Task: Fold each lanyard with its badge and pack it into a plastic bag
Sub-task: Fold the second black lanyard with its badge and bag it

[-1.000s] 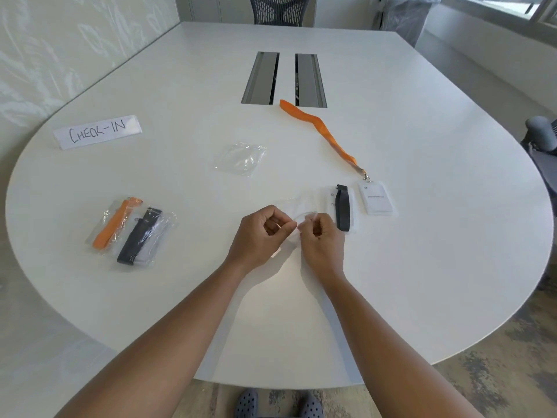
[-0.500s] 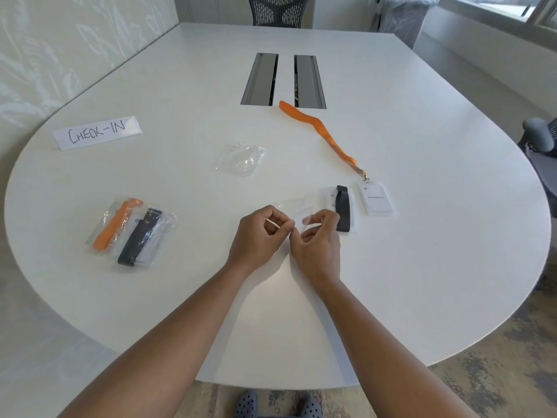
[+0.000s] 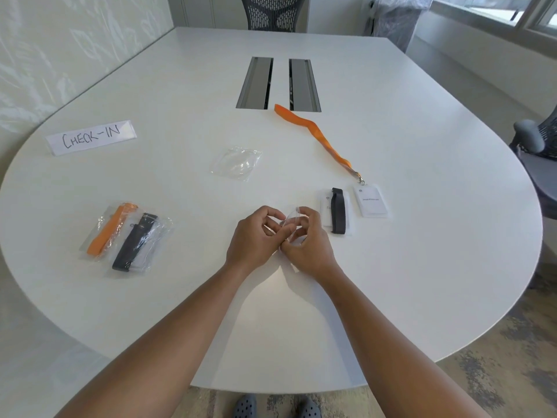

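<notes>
Head view, left hand (image 3: 256, 236) and right hand (image 3: 307, 242) fingers both pinching clear plastic bag (image 3: 291, 220) over white surface (image 3: 422, 236), folded black lanyard (image 3: 338, 210) just right

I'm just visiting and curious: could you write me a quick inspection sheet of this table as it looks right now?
Surface: white table, two metal cable hatches at its centre.
Job's things: two packed bags at left, one orange lanyard, one dark; a folded dark lanyard on its badge, unbagged; an unfolded orange lanyard clipped to its badge; a spare empty bag.
Clutter: a CHECK-IN sign.
Grips: left hand and right hand both pinch a clear plastic bag.
Cables: nothing seen.
Surroundings: mesh chair at the far end, another chair at right, window, carpet.
</notes>
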Motion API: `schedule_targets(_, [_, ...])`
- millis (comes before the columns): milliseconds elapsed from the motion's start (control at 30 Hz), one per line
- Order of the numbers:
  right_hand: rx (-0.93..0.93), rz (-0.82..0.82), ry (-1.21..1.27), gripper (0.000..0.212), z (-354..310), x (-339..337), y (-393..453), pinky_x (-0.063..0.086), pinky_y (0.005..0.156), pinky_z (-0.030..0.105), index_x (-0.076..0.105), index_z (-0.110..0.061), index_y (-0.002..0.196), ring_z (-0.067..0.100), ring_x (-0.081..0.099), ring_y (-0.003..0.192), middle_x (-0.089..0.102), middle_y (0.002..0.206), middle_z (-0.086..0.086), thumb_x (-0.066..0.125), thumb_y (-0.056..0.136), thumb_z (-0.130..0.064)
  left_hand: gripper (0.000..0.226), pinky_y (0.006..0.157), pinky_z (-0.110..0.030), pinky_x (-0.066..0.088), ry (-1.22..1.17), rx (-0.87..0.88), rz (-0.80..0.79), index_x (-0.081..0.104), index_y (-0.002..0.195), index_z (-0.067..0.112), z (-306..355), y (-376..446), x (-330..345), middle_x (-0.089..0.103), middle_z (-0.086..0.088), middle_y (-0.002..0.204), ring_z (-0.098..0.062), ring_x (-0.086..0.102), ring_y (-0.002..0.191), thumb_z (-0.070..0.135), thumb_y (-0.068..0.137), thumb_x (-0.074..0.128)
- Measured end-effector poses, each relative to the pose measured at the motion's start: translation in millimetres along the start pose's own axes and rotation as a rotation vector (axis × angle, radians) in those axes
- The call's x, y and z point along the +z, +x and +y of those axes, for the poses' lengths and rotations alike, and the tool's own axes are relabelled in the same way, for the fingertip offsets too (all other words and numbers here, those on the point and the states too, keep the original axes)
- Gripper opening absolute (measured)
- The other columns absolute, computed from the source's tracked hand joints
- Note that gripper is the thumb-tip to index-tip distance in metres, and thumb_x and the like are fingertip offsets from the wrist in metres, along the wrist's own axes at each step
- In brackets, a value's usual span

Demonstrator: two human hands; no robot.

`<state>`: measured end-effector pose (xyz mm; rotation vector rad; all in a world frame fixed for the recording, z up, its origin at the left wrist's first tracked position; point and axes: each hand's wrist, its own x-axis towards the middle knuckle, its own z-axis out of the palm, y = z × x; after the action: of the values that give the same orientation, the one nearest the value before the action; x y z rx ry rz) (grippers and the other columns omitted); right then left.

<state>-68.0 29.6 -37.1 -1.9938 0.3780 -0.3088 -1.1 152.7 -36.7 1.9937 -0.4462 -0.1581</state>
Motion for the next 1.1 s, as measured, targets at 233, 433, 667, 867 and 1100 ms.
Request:
schedule_targets(233, [0.031,0.047,0.001,0.059,-2.7,-0.7,2.1,0.044,0.061,0.013,0.039,-0.021,0.135,-0.006,0.061,0.071,0.058,0.100,-0.020,0.071,0.086,-0.025,0.027,0.063,-0.039,0.056,-0.036,-0.052,0.037,0.070,0.077,0.029,4.6,1.3,1.4,0.072,0.011,0.071,-0.012,0.066,0.057,0.055,0.084,0.074])
schedule_targets(433, [0.022,0.015,-0.046,0.077,-6.0,2.3,4.2,0.047,0.066,0.015,0.037,-0.019,0.142,-0.003,0.062,0.072,0.057,0.115,-0.008,0.079,0.078,-0.027,0.028,0.068,-0.038,0.061,-0.054,-0.125,0.091,0.075,0.076,0.026,8.1,4.7,1.9,0.075,0.012,0.070,-0.008,0.071,0.065,0.054,0.078,0.080])
schedule_targets(667, [0.053,-0.047,-0.088,0.075,-6.5,-5.4,8.4,0.042,0.058,0.009,0.038,-0.018,0.146,0.002,0.064,0.076,0.065,0.096,-0.005,0.076,0.081,-0.022,0.046,0.070,-0.040,0.062,-0.031,-0.186,0.053,0.075,0.076,0.025,15.1,8.6,2.6,0.075,0.012,0.069,-0.008,0.072,0.064,0.068,0.063,0.084])
schedule_targets(867, [0.119,-0.083,-0.007,0.050,-5.9,-12.5,10.9,0.050,0.065,0.018,0.045,-0.022,0.139,0.011,0.068,0.094,0.070,0.105,-0.007,0.057,0.091,-0.016,0.042,0.072,-0.038,0.062,-0.003,-0.204,0.038,0.075,0.076,0.026,16.8,13.8,2.1,0.074,0.013,0.069,-0.007,0.072,0.067,0.065,0.064,0.084])
schedule_targets(1100, [0.188,-0.036,0.104,0.041,-8.7,-15.2,13.1,0.051,0.068,0.029,0.050,-0.021,0.124,0.017,0.069,0.086,0.073,0.088,-0.007,0.043,0.089,-0.001,0.030,0.067,-0.031,0.055,-0.035,-0.140,-0.008,0.076,0.076,0.026,17.7,11.4,0.2,0.073,0.011,0.069,-0.005,0.065,0.061,0.053,0.072,0.085])
